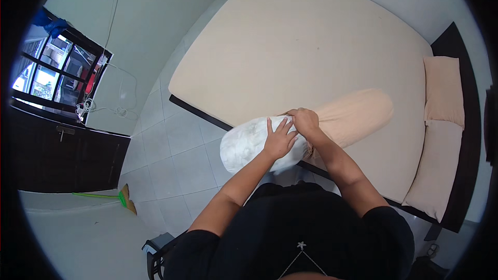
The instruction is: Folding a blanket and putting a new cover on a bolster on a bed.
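A long bolster lies aslant over the near edge of the bed. Its bare white end (245, 146) sticks out towards the floor, and a peach fabric cover (354, 114) encloses the other half. My left hand (279, 142) rests on the white part with its fingers spread, next to the cover's opening. With bent fingers, my right hand (305, 120) grips the bunched edge of the cover. Gathered fabric hangs below my right wrist. The bolster's underside is hidden.
The mattress (303, 46) wears a beige fitted sheet. Two pillows (444, 89) lie along the dark headboard (465, 155). Pale tiles cover the floor (175, 140). A broom (126, 198) is near the dark door (74, 155); a black chair (155, 260) stands behind me.
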### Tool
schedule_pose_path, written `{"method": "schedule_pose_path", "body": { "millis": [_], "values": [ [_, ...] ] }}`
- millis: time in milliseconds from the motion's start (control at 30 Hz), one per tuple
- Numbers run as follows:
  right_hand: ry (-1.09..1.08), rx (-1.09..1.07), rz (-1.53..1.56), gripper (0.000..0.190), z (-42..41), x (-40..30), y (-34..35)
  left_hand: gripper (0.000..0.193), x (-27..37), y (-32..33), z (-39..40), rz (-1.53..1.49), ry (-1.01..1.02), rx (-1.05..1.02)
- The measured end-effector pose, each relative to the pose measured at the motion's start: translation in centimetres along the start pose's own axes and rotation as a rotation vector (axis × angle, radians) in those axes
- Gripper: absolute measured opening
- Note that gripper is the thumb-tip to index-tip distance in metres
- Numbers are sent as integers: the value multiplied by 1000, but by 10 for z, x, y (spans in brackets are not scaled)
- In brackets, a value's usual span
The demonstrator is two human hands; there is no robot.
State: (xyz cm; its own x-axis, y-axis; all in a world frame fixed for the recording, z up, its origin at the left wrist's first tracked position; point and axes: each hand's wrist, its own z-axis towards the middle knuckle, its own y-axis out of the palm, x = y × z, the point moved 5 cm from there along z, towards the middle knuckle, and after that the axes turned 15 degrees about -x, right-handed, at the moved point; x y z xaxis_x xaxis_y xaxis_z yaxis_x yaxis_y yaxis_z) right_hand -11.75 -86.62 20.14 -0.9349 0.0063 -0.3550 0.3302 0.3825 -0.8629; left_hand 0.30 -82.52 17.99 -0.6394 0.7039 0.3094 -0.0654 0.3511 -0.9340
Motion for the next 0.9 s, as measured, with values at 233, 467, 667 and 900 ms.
{"method": "schedule_pose_path", "body": {
  "millis": [233,467,667,900],
  "values": [
    [98,5,168,35,1,28,26,46,-5,-4,12,63,-9,-134],
    [129,-112,20,48,-13,34,58,52,-7,30,12,129,-16,-268],
    [197,-177,-61,55,-7,36,61,28,-5,35,18,128,-27,-232],
    [281,-277,-24,52,-8,36,62,23,-11,34,12,62,-19,-220]
  ]
}}
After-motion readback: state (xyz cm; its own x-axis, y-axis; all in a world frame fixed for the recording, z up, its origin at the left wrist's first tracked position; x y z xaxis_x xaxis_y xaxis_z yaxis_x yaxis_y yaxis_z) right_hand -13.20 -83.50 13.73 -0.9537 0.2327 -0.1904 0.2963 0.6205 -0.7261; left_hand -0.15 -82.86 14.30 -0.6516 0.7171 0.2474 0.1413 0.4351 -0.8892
